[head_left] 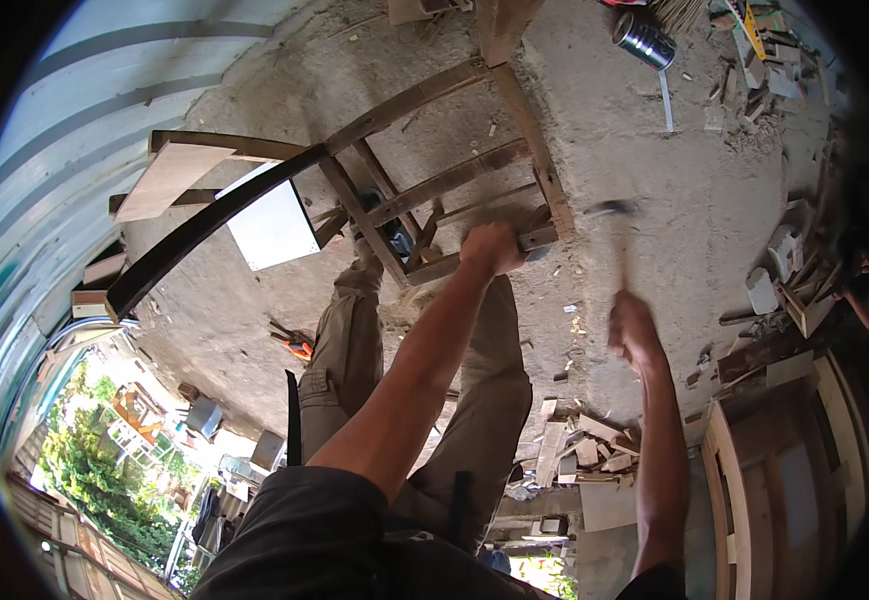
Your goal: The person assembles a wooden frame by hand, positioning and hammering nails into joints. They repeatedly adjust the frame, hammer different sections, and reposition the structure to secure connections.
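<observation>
A dark wooden frame of joined bars, like a chair frame [432, 195], lies on the concrete floor in front of my legs. My left hand [491, 248] is closed round its near rail, close to the right corner. Out to the right, my right hand [634, 327] grips a hammer [623, 257] by its handle, with the head up and apart from the frame. The hammer head is smeared by motion. One long curved leg of the frame [224, 220] reaches toward the lower left.
A white board [270, 222] and a light plank [166, 183] lie at the left. A dark can [644, 42] sits at the far right. Orange-handled pliers [298, 348] rest left of my legs. Wood scraps [599, 445] are heaped at right, near a wooden cabinet [734, 500].
</observation>
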The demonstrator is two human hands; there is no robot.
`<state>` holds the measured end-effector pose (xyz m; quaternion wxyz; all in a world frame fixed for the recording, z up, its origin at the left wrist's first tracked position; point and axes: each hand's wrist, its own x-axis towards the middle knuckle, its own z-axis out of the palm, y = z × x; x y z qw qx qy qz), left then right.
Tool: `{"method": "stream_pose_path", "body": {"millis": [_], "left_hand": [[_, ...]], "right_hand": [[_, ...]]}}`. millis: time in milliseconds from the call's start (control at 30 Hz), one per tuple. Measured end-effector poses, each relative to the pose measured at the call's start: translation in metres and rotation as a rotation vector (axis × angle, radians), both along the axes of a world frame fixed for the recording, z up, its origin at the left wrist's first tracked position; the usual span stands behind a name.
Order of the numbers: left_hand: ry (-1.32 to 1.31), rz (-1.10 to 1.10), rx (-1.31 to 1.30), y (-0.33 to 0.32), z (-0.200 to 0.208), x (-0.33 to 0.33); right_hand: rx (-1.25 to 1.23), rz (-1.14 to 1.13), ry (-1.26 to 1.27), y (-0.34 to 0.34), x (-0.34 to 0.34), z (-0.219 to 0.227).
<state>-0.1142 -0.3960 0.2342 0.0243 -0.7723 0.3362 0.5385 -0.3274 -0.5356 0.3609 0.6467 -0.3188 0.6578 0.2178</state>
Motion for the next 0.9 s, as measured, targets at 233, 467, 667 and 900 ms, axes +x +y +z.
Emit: {"method": "stream_pose_path", "body": {"millis": [233,467,667,900], "left_hand": [[-0.011,0.05,-0.077,0.005,0.004,0.001],[0.024,-0.06,-0.022,0.004,0.008,0.003],[-0.077,-0.063,-0.03,0.003,0.012,-0.006],[-0.098,-0.111,-0.002,-0.001,0.006,-0.005]], "right_hand": [[-0.473,-0.632,-0.087,-0.062,-0.013,-0.005],[0.175,-0.008,-0.033,-0.016,-0.013,0.015],[-0.479,-0.654,-0.087,-0.066,-0.037,0.005],[-0.02,-0.309,-0.052,0.01,-0.005,0.016]]}}
